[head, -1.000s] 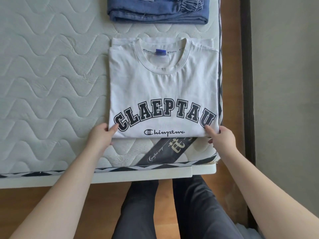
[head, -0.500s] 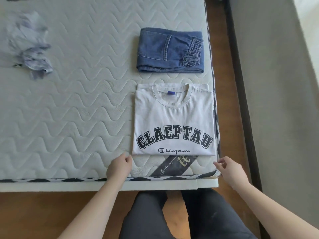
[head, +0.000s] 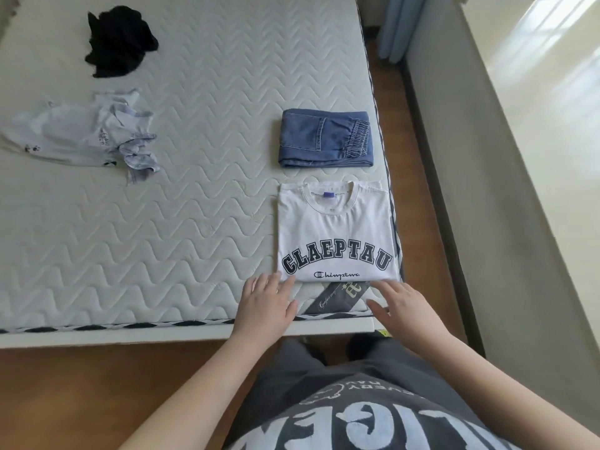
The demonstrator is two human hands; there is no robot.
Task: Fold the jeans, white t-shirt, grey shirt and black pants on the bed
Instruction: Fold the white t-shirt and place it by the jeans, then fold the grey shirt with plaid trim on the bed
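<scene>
bed (head: 194,222) with a quilted wave-pattern mattress fills most of the view; four garments lie on it, two folded, two not

white t-shirt (head: 336,232) folded into a neat rectangle at the near right corner of the mattress, collar toward the far side, dark arched lettering facing up; its right edge runs along the mattress edge; its near edge stops short of the near rim

jeans (head: 324,138) folded into a compact block just beyond the t-shirt's collar, a narrow strip of mattress between them; back pocket facing up, gathered elastic part at the right end

grey shirt (head: 87,138) crumpled and unfolded at the left of the mattress, well apart from the folded pair; small dark prints on the fabric

black pants (head: 118,40) bunched in a heap at the far left, beyond the grey shirt, apart from it

left hand (head: 268,303) palm down on the mattress at the near left corner of the t-shirt; fingers straight and slightly spread, fingertips at the shirt's near edge, gripping nothing

right hand (head: 402,306) palm down near the t-shirt's near right corner, fingers straight and spread, thumb out to the left; cannot tell whether the tips touch the shirt; holds nothing

dark mattress label (head: 341,295) lies diagonally between the two hands, partly under the t-shirt's near edge

wooden floor (head: 65,384) shows near and right of the bed; pale wall (head: 487,222) beyond it on the right
</scene>
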